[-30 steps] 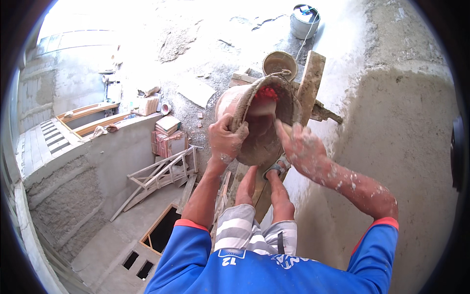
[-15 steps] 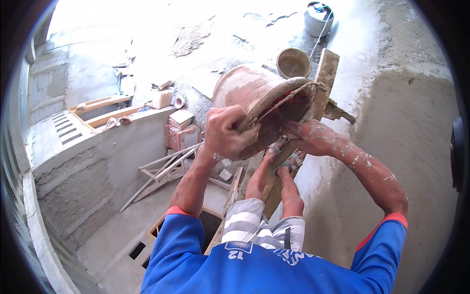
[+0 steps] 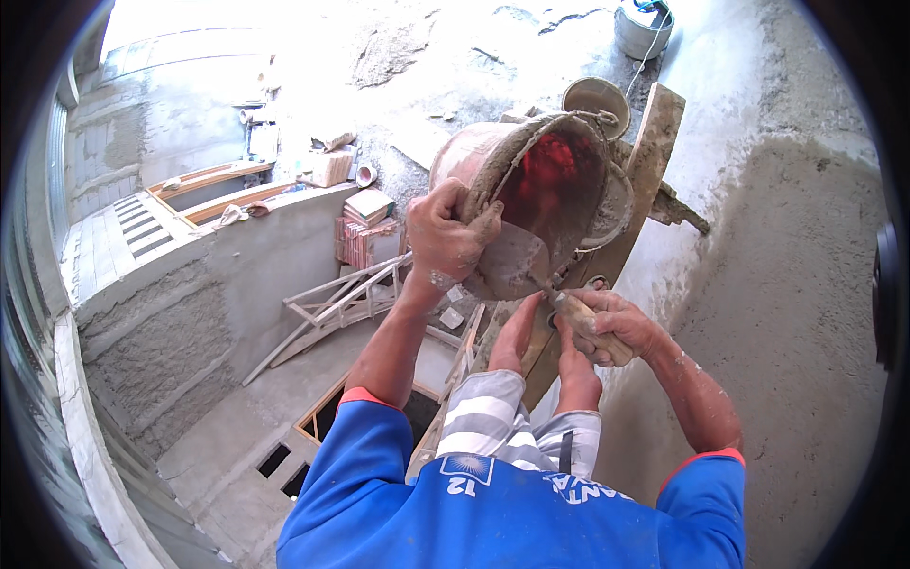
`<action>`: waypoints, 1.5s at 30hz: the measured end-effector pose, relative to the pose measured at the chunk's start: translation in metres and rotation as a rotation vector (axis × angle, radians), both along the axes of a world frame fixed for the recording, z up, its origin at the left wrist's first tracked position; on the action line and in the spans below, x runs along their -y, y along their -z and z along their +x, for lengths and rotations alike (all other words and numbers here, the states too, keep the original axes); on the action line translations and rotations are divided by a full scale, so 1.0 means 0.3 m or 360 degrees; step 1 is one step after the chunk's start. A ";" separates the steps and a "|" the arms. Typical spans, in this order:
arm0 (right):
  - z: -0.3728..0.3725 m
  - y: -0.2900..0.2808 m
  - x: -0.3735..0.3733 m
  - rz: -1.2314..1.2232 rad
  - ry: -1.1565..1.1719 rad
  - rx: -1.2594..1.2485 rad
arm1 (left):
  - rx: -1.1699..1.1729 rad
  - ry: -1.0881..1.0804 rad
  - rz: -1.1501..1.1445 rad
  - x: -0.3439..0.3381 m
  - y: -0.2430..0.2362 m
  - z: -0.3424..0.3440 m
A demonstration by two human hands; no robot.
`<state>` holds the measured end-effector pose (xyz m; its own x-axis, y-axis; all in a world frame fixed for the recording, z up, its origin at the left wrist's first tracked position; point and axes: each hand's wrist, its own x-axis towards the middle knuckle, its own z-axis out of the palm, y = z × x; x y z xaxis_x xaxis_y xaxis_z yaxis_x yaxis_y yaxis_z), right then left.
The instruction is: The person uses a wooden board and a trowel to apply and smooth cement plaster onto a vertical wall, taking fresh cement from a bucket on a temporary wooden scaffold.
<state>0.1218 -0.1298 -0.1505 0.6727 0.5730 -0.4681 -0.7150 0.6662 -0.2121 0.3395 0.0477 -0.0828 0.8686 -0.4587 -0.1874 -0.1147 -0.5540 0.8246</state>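
A mortar-crusted bucket (image 3: 457, 154) is tilted in front of me, its mouth toward me and its inside lit reddish. My left hand (image 3: 445, 232) is closed around the bucket's near-left rim. In my right hand (image 3: 616, 327) is the wooden handle of a trowel (image 3: 517, 258), with fingers wrapped round it. The trowel's grey, dirty blade lies at the lower edge of the bucket's mouth, close to my left fingers. A rope or wire handle (image 3: 512, 171) crosses the bucket's mouth near the rim.
I stand on a narrow wooden plank (image 3: 654, 156) above a lower floor with a framed opening (image 3: 417, 417). Along my right runs a wall with damp plaster (image 3: 787, 313). Ahead are a brown tub (image 3: 621, 92) and a grey pail (image 3: 645, 33); stacked tiles (image 3: 368, 237) stand left.
My right hand has drawn back toward me from the bucket's mouth, bringing the trowel into sight. The bucket's mouth has turned more toward me, with my left hand still on its rim.
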 end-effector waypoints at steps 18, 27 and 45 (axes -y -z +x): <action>-0.042 0.017 0.010 0.0184 0.0456 -0.0115 | 0.0015 -0.0507 -0.0190 -0.073 0.242 -0.021; -0.142 0.290 0.017 -0.1218 0.0649 -0.0156 | -0.0251 -0.0912 -0.0410 -0.302 0.411 -0.056; 0.234 0.184 0.084 -0.2826 -0.0851 0.1192 | 0.0045 -0.0031 0.0427 -0.151 0.340 -0.002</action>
<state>0.1921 -0.1549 -0.2058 0.9182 0.0440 -0.3937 -0.2055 -0.7966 -0.5685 0.3390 0.0931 -0.1849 0.8834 -0.3790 -0.2757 -0.1227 -0.7547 0.6445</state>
